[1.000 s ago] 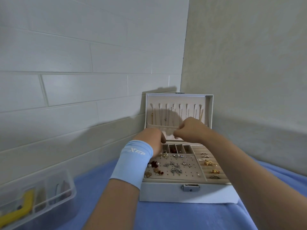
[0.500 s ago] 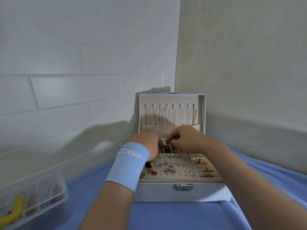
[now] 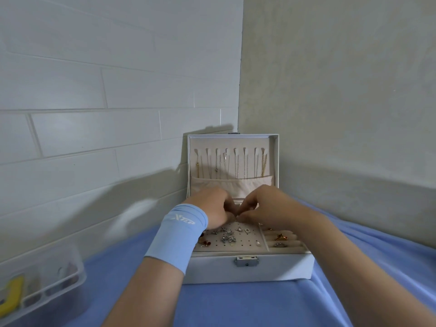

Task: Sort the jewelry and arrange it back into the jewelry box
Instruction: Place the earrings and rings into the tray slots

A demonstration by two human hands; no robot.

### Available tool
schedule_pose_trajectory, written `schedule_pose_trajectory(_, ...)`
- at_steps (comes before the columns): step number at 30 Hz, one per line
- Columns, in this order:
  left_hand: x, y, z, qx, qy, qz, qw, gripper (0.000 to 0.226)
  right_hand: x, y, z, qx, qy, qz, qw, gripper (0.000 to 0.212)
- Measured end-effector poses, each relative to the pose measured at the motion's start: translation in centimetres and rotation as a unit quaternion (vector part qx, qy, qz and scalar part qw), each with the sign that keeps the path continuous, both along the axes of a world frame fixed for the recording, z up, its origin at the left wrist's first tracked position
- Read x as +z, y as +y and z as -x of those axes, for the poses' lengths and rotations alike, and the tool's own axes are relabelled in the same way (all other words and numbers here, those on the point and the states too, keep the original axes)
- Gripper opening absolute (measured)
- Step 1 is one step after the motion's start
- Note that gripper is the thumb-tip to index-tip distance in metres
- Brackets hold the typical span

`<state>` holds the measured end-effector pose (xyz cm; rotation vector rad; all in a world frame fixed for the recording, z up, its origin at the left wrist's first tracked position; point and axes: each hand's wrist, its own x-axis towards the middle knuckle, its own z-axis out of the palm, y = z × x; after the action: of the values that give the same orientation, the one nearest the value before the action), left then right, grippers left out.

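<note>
A white jewelry box (image 3: 271, 267) stands open on the blue cloth, its lid (image 3: 233, 140) upright with several necklaces (image 3: 238, 166) hanging inside. Silver and gold earrings (image 3: 227, 238) sit on the perforated beige pad, and rings (image 3: 279, 237) rest in the roll slots to its right. My left hand (image 3: 212, 208), with a light blue wristband, and my right hand (image 3: 266, 206) meet over the back of the tray. Their fingertips pinch together on one small silver piece (image 3: 236, 217), too tiny to identify.
A clear plastic organizer (image 3: 40, 282) with a yellow item stands at the lower left on the blue cloth (image 3: 236, 308). A white brick wall runs along the left and a beige wall closes the right, meeting behind the box.
Both hands have come down from the lid's pocket to the back of the earring pad and drawn closer together. The view has also shifted slightly.
</note>
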<state>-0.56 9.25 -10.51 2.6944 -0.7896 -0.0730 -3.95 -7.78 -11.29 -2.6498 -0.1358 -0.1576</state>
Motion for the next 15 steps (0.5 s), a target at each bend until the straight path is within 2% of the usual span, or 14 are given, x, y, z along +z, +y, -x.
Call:
schedule_pose_trajectory(8,0.02,0.02,-0.22,0.007,0.005,-0.002,1.0,0.018,0.29,0.47,0.48,0.001,0.004,0.002,1.0,0.009)
schedule_pose_trajectory(15,-0.18,0.1,-0.31,0.012,0.005,0.006,1.0,0.018,0.34,0.47,0.26,-0.002,-0.027,0.028,0.999,0.01)
